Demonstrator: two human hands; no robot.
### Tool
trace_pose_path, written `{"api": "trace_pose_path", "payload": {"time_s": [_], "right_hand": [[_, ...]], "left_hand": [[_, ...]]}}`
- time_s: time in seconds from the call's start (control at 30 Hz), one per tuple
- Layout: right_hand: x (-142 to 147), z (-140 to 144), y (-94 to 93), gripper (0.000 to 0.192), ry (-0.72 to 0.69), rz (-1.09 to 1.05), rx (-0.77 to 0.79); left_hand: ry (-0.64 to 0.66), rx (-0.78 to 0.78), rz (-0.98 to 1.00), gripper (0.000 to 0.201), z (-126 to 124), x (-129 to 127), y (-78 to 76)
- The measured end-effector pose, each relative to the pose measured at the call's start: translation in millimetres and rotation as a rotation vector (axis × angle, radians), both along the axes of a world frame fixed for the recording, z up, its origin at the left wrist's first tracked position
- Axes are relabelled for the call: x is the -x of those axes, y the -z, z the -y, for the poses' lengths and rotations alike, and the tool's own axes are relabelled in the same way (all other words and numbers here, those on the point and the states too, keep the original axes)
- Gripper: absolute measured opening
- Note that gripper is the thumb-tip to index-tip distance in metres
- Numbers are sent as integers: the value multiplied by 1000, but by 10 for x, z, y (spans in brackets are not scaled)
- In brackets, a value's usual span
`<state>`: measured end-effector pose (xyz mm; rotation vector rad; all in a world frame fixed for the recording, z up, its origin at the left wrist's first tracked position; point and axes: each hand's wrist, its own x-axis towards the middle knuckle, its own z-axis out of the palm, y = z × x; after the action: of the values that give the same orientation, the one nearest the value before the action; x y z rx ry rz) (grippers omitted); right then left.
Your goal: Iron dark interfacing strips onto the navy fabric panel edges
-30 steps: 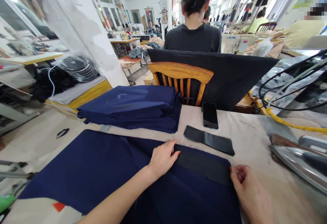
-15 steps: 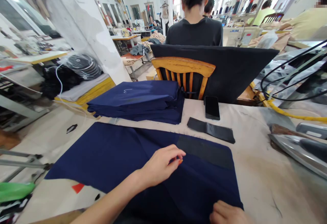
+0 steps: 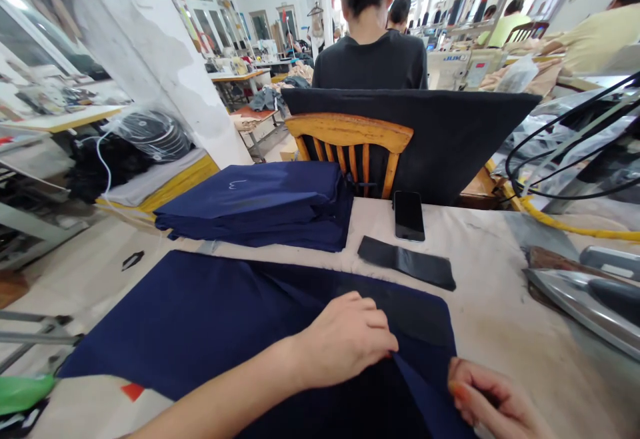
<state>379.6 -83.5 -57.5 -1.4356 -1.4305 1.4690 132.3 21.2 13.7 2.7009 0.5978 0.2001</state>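
Note:
A navy fabric panel (image 3: 190,319) lies spread over the table in front of me. A dark strip (image 3: 417,315) is laid along its upper right edge. My left hand (image 3: 347,339) is closed on the middle of the panel, and a crease runs from its fingertips down toward the lower right. At the panel's right edge, my right hand (image 3: 493,395) has thumb and fingers pinched together on the cloth. Beyond the panel lies a loose black strip (image 3: 406,263), apart from both hands.
A stack of navy fabric (image 3: 250,195) sits at the back, left of a phone (image 3: 409,216). An iron (image 3: 585,305) rests at the right. Beyond the table are a wooden chair (image 3: 350,132) and a seated person (image 3: 370,59). Black cables (image 3: 510,165) loop at the right.
My left hand has moved slightly right and closed on the fabric. My right hand has come up along the panel's right edge and pinches it. The cloth between them is now creased.

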Motion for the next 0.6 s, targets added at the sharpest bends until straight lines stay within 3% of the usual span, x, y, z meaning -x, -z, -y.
{"api": "trace_pose_path", "payload": {"time_s": [0.13, 0.27, 0.47, 0.6], "right_hand": [[-390, -230, 195, 42, 270, 111, -80], [-652, -470, 389, 44, 381, 273, -95], [-690, -865, 328, 44, 517, 490, -213], [-738, -1231, 334, 45, 519, 547, -292]], "left_hand": [[-13, -112, 26, 15, -449, -266, 178], [-107, -98, 26, 17, -763, -562, 408], [-242, -67, 82, 13, -1057, -1191, 612], [-266, -43, 109, 14, -1214, -1475, 706]]}}
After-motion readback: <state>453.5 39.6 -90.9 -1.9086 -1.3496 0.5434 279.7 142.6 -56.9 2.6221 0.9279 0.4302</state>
